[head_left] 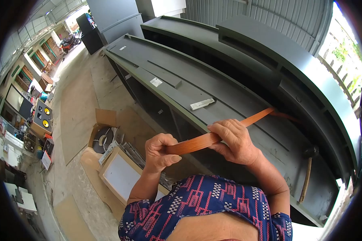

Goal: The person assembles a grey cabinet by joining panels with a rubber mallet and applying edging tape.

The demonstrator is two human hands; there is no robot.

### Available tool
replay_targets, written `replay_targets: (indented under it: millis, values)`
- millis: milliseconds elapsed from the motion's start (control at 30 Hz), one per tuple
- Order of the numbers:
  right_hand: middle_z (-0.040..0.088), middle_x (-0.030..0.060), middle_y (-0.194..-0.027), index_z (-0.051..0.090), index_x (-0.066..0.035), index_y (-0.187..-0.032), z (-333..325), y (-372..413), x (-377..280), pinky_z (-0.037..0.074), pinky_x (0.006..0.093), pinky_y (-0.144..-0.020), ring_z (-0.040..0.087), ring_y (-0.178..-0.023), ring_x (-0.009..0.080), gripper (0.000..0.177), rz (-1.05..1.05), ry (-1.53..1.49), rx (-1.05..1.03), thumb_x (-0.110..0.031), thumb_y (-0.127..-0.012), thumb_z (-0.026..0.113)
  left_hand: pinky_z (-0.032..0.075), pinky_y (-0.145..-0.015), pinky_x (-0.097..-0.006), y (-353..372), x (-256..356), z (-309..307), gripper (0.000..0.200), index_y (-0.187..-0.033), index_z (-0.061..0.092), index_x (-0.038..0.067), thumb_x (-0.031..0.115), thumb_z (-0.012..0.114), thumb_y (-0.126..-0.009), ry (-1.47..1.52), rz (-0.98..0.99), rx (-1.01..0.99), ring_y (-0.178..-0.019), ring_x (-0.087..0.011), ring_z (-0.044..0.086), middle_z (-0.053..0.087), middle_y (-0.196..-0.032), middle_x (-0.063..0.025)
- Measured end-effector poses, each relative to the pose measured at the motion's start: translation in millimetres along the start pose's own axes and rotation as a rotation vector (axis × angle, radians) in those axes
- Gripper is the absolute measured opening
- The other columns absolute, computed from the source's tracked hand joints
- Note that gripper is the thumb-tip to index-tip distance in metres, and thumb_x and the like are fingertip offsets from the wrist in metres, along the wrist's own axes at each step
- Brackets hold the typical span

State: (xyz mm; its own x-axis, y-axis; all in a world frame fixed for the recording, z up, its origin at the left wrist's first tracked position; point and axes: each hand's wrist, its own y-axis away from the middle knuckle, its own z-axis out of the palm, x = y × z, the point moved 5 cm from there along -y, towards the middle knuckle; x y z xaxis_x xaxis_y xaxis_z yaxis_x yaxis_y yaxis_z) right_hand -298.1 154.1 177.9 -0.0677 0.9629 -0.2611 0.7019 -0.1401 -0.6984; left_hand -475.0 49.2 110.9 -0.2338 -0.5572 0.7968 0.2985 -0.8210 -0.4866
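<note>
Two hands, one orange strip [194,144], near centre.
Left hand [161,152] and right hand [234,141] each pinch it; loose length runs toward 3 o'clock. One hammer [307,178] at 4 o'clock.

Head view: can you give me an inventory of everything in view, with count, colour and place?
thin wood-grain strip: 1, orange, between the hands
long panelled cabinets: at least 2, grey, centre to right
wooden-handled hammer: 1, dark head, near cabinet
flat slim packet: 1, whitish, near cabinet
open cardboard box: 1, brown, floor
coiled roll: 1, dark, in box
boxy speaker: 1, yellow cones, far left
small background items: too small to count
left hand, right hand: bare, on strip
</note>
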Motion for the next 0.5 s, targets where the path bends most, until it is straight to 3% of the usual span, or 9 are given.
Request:
replay_targets:
  millis: [67,167,267,367,500]
  values:
    - [0.06,0.0102,-0.086,0.057,-0.001,-0.108,-2,-2,4,0.047,0.0383,-0.068,0.061,-0.077,0.027,0.045,0.016,-0.045,-0.023,-0.024,-0.074,0.075,0.035,-0.048,-0.024,0,-4,3,0.029,-0.08,0.055,0.002,0.008,0.08,-0.067,0.054,-0.005,0.018,-0.052,-0.0095,0.045,0.05,-0.065,-0.0024]
    - [0.058,0.0092,-0.082,0.058,-0.002,-0.106,-5,-5,7,0.046,0.0382,-0.067,0.059,-0.074,0.0272,0.043,0.031,-0.093,-0.072,-0.026,-0.075,0.075,0.035,-0.049,-0.019,1,-18,-2,0.024,-0.085,0.059,0.003,0.002,0.078,-0.07,0.157,-0.024,-0.056,-0.059,-0.0044,0.047,0.056,-0.072,-0.0016]
    - [0.056,0.0084,-0.079,0.058,-0.002,-0.105,-3,-6,9,0.046,0.0379,-0.065,0.058,-0.072,0.0272,0.043,0.018,-0.079,-0.101,-0.026,-0.075,0.074,0.04,-0.053,-0.0204,2,-27,-9,0.025,-0.091,0.061,0.002,0.003,0.077,-0.071,0.106,-0.152,-0.16,-0.063,-0.0071,0.052,0.058,-0.076,-0.0031]
    - [0.055,0.0077,-0.077,0.059,-0.002,-0.104,4,-7,6,0.045,0.0377,-0.064,0.057,-0.07,0.0266,0.042,-0.008,-0.028,-0.143,-0.026,-0.073,0.075,0.047,-0.062,-0.0246,-12,-3,4,0.03,-0.099,0.062,0.001,0.005,0.076,-0.072,-0.4,0.035,-0.31,-0.07,-0.0127,0.059,0.062,-0.082,-0.0066]
    - [0.054,0.0068,-0.078,0.059,-0.003,-0.103,19,-9,-3,0.045,0.0373,-0.065,0.056,-0.071,0.0254,0.042,-0.015,0.024,-0.197,-0.025,-0.071,0.075,0.05,-0.069,-0.0287,-17,10,32,0.035,-0.103,0.062,0.0,0.011,0.077,-0.073,-0.752,0.029,-0.295,-0.078,-0.0171,0.063,0.065,-0.087,-0.0102]
